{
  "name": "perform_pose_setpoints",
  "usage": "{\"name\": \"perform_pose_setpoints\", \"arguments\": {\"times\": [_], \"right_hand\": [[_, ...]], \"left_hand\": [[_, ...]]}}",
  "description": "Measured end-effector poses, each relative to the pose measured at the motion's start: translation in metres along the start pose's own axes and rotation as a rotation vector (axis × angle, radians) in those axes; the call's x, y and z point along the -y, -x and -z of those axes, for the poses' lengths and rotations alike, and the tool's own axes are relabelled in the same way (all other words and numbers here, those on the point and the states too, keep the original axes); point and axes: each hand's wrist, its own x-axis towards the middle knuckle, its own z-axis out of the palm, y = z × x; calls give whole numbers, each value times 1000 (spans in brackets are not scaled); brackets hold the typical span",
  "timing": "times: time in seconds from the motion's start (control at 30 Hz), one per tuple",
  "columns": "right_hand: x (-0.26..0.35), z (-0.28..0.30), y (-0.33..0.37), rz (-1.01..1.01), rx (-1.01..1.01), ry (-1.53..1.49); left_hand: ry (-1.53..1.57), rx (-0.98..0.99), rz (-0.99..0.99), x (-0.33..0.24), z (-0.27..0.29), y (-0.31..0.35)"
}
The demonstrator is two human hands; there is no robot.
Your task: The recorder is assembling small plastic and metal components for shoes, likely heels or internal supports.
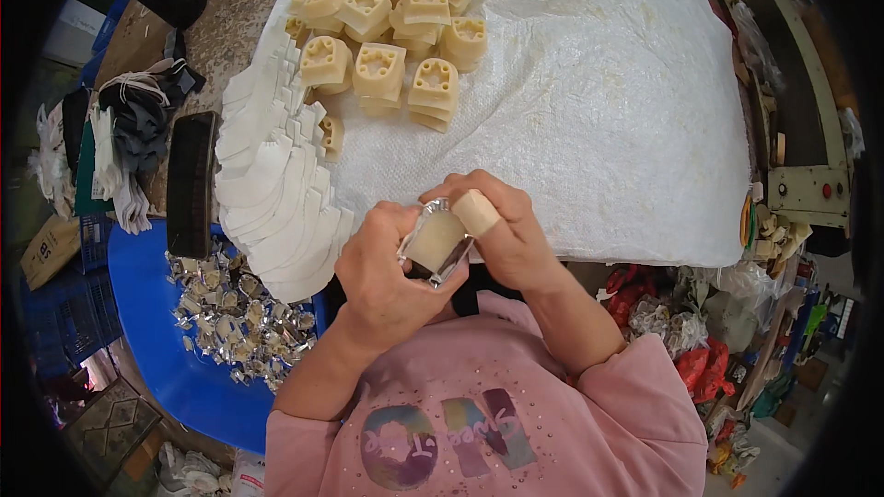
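Note:
Close to my body, both hands hold one small heel-shaped block, cream on its upward face, with shiny silver wrapping crimped around its edge. My left hand grips its left side and underside, fingers curled. My right hand closes on the far right side, its thumb covered by a beige finger wrap and pressed at the rim. The fingers partly hide the block's sides. Beyond my hands, several stacks of cream blocks with moulded hollows and holes stand on a white woven sheet.
Left of my hands lies a fanned row of white cut-out sheets. Beside it is a black phone. Below, a blue tub holds many silver-wrapped pieces. Gloves lie far left; a green metal machine frame stands right.

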Motion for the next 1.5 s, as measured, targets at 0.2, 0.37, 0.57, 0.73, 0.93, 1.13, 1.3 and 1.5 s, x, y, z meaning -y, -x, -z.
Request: {"name": "perform_pose_setpoints", "arguments": {"times": [0.2, 0.37, 0.57, 0.73, 0.93, 1.13, 1.3, 1.5], "right_hand": [[-19, -11, -6, -19, -172, -118], [-16, -17, -4, -103, -91, -494], [-6, -28, -5, 33, -187, 428], [-9, -24, -13, 150, -178, 463], [12, -35, -52, 268, -6, 600], [8, -53, -96, 567, 113, 1148], [9, -80, -111, 591, 120, 1239], [-9, -98, -123, 628, 94, 1375]], "left_hand": [[-105, -122, 9, 4, -11, -2], [-146, -135, 52, 1, -7, -1], [-288, -234, -33, 11, -6, 3], [-104, -127, 28, 21, 7, 5], [-170, -283, 221, 38, 59, 34], [-635, -481, 462, 77, 131, 90], [-1031, -579, 701, 88, 172, 140], [-634, -389, 309, 60, 133, 69]]}}
